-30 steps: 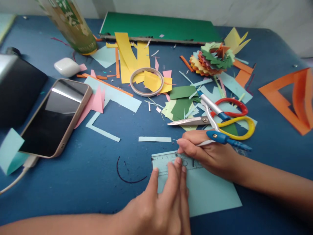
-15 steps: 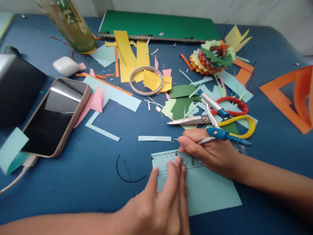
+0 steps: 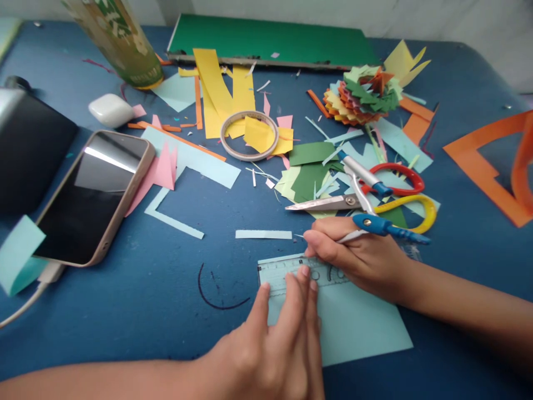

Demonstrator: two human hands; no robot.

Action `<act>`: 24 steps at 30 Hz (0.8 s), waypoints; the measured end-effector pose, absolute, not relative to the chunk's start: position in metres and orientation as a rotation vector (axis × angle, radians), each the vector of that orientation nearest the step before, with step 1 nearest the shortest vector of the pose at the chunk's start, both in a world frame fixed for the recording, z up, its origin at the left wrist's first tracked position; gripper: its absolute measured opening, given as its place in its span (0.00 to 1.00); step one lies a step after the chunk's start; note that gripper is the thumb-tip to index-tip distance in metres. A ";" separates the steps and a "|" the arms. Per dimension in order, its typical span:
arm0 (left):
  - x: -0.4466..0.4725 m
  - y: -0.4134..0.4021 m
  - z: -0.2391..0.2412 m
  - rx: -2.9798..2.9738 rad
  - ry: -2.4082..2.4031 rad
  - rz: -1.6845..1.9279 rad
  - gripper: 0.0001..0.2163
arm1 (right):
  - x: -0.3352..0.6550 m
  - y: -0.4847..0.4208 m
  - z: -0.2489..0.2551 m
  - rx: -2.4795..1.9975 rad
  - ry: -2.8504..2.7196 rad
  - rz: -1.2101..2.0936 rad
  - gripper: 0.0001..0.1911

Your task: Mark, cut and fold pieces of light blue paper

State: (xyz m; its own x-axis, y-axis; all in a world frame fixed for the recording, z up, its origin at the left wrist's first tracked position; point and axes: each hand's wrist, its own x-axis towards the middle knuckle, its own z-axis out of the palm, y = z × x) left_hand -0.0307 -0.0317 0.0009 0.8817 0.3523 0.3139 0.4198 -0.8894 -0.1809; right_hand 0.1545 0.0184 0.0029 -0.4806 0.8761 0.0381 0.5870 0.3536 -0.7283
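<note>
Pinning the ruler [image 3: 277, 279], left hand [image 3: 272, 341] stays; orange flap [image 3: 523, 175] shifted

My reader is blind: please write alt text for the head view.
A person's left hand rests on a transparent ruler over a light-blue paper sheet while the right hand holds a blue-and-silver drawing compass. Beyond lie red-and-yellow-handled metal scissors and multicoloured paper scraps on a blue table.
</note>
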 end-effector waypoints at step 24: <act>-0.036 -0.028 -0.005 -2.763 -0.505 -0.470 0.18 | 0.149 0.016 0.004 -1.347 -1.889 0.922 0.19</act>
